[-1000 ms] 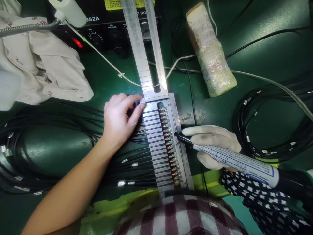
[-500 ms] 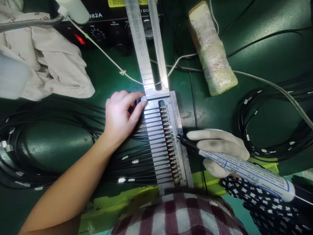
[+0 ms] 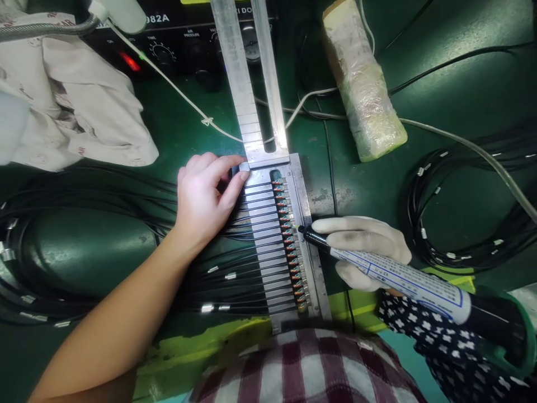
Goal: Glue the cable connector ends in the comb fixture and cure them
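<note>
My bare left hand (image 3: 205, 193) pinches the upper left corner of a slotted metal fixture (image 3: 260, 235) between thumb and forefinger. Black cables (image 3: 258, 225) lie side by side in its slots. Their small connector ends, with coloured wires (image 3: 289, 232), sit in a row down the fixture's right side. In a white glove, my right hand (image 3: 369, 243) is wrapped round a thick pen-shaped tool (image 3: 398, 280) with a white labelled barrel and a black nose. The tool's tip is at the middle of the connector row; whether it touches one I cannot tell.
A two-bar metal lid (image 3: 235, 84) stands folded away from the fixture. Behind it is a black control box (image 3: 168, 56) with dials. A plastic-wrapped block (image 3: 364, 84) lies at the upper right. Coiled cables (image 3: 423, 224) flank both sides; white cloth (image 3: 92, 106) lies upper left.
My right hand has shifted slightly left, and the tool's rear end has swung left and up, while its tip stays near the same connectors. My left hand keeps its pinch.
</note>
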{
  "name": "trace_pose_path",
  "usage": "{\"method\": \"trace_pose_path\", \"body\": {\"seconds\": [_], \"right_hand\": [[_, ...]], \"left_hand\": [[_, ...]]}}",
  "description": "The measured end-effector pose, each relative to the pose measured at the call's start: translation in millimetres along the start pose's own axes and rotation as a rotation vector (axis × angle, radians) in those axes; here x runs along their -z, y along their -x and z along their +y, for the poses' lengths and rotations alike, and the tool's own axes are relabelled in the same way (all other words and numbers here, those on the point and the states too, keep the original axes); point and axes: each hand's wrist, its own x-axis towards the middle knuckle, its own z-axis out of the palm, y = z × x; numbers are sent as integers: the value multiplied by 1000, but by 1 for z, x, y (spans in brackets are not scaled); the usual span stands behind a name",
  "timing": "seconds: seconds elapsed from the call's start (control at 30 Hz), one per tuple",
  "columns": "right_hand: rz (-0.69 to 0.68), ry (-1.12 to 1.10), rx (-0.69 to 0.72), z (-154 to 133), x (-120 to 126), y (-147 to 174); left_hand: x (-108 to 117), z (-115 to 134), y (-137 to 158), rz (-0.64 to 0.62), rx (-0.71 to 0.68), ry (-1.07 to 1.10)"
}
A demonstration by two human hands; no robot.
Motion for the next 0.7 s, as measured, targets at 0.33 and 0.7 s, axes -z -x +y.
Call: {"method": "trace_pose_path", "body": {"seconds": [0.33, 0.7], "right_hand": [[41, 13, -31, -4, -1, 1], [37, 4, -35, -2, -2, 2]], "left_hand": [[1, 2, 0, -16, 9, -8], [2, 2, -1, -22, 14, -19]]}}
